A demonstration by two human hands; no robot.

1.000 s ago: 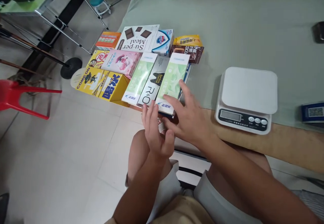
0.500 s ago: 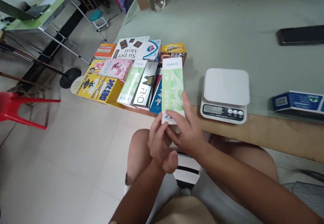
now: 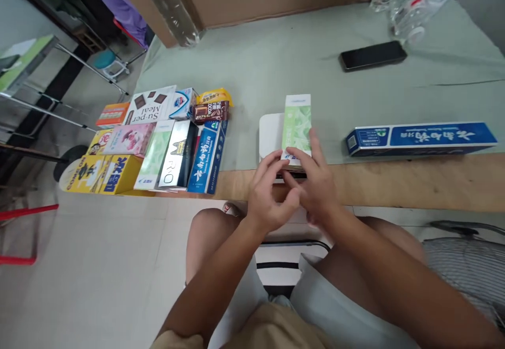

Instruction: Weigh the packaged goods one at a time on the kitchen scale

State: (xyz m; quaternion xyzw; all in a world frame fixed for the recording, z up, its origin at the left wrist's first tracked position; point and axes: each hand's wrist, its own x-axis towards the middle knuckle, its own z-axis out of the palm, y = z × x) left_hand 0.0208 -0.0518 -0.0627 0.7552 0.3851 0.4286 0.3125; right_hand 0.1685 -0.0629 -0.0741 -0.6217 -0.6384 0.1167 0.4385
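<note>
A slim green-and-white carton (image 3: 297,122) is in front of me, above the white kitchen scale (image 3: 270,130) and covering much of it. Whether it rests on the platform I cannot tell. At its near end, my left hand (image 3: 269,199) has its fingertips against the left corner. My right hand (image 3: 319,183) grips the same end from the right, index finger along the side and another finger on the top face. Carton and hands hide the scale's display and buttons.
Several packages stand at the left, among them a blue toothpaste box (image 3: 207,154), a yellow box (image 3: 114,172) and a white chocolate box (image 3: 152,104). Another blue toothpaste box (image 3: 426,137) lies right. Farther back are a black phone (image 3: 373,56) and a plastic bottle (image 3: 408,15).
Both hands and the green carton have moved right, from beside the grouped packages to over the scale. The camera view has also turned right, showing more of the table's right side.
</note>
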